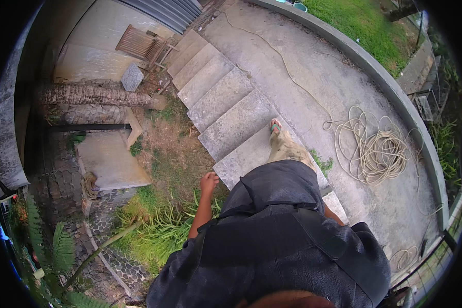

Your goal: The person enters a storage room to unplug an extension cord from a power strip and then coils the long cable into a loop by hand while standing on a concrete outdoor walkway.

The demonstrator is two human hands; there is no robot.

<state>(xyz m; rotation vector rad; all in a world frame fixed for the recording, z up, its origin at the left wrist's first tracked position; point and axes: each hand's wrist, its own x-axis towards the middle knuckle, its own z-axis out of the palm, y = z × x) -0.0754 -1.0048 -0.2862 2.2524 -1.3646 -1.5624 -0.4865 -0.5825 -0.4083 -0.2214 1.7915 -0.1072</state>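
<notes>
While your left hand [209,181] hangs free at your side, its fingers are loosely curled, partly open, and nothing is visible in its hold. It is just beside the left edge of the concrete steps [239,121], the item nearest to it, which run diagonally from your body toward the upper left. Your right hand is out of sight, so its state cannot be told; only part of your right forearm [333,215] shows. Your visible foot [275,126], in a green-strapped sandal, is on the steps toward their right side.

To the left of the steps you have a strip of bare soil and long-leaved green plants [172,228], the latter below your left hand. Farther left are a pale concrete slab [110,159] and a rough tree trunk [95,95] lying across the view. A slatted wooden chair [138,45] is near the far end of the steps. On your right, a loosely coiled cream hose [380,154] lies on the concrete pavement [313,66], bounded by a low curved wall [367,56]. Beyond that wall is a lawn [362,31].
</notes>
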